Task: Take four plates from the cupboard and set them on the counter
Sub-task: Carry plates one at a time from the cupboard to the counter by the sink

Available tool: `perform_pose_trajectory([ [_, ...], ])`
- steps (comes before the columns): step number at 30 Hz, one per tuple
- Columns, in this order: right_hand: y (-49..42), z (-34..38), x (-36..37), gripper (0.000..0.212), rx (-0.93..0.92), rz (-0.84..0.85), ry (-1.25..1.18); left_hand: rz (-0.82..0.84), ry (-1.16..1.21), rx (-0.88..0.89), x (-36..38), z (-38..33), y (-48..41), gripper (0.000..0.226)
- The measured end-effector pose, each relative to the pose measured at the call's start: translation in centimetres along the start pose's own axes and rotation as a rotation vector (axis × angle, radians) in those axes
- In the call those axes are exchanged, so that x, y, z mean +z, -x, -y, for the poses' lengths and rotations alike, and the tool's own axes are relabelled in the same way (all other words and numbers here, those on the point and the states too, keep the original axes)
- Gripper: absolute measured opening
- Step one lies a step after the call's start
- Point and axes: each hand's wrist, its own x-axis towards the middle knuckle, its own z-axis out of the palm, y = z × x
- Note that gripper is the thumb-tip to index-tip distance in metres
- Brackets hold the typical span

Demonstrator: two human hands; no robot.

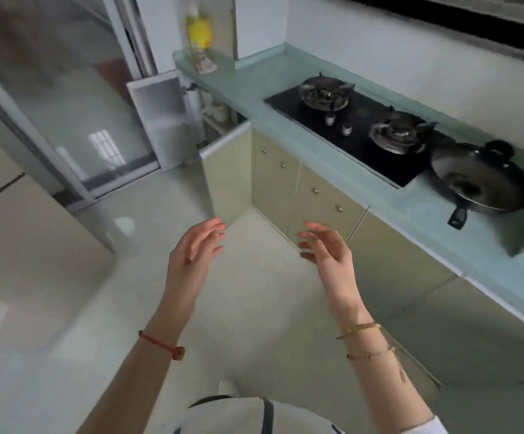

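My left hand point(193, 249) and my right hand point(325, 245) are held out in front of me over the floor, palms facing each other, fingers apart and holding nothing. The pale green counter point(254, 89) runs from the far left corner down the right side. Under it are beige cupboard doors point(320, 202) with small round knobs, all closed here. At the far end one beige door point(228, 170) stands swung out, and white dishes point(218, 109) show dimly on a shelf inside that cupboard. No plate lies on the counter.
A black two-burner gas hob point(358, 126) is set into the counter, with a dark wok point(486, 180) to its right. A yellow bottle point(198, 31) stands at the counter's far corner. A white panel point(166, 117) leans by a glass sliding door point(66, 98) on the left.
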Motion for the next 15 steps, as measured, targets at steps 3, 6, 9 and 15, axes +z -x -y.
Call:
perform_pose_trajectory([
  [3, -1.9, -0.1, 6.4, 0.022, 0.007, 0.052, 0.018, -0.046, -0.024, 0.006, -5.7, -1.2, -2.8, 0.026],
  [6, -3.9, -0.3, 12.1, 0.022, 0.017, 0.105, 0.037, -0.081, -0.037, 0.02, -10.4, -1.6, -5.5, 0.025],
  [9, -6.2, -0.5, 17.0, 0.021, 0.025, 0.148, 0.06, -0.125, -0.041, 0.028, -13.9, -1.6, -8.6, 0.025],
  [15, -12.6, -1.4, 26.0, 0.022, 0.03, 0.242, 0.105, -0.203, -0.041, 0.06, -18.8, -1.6, -16.3, 0.025],
])
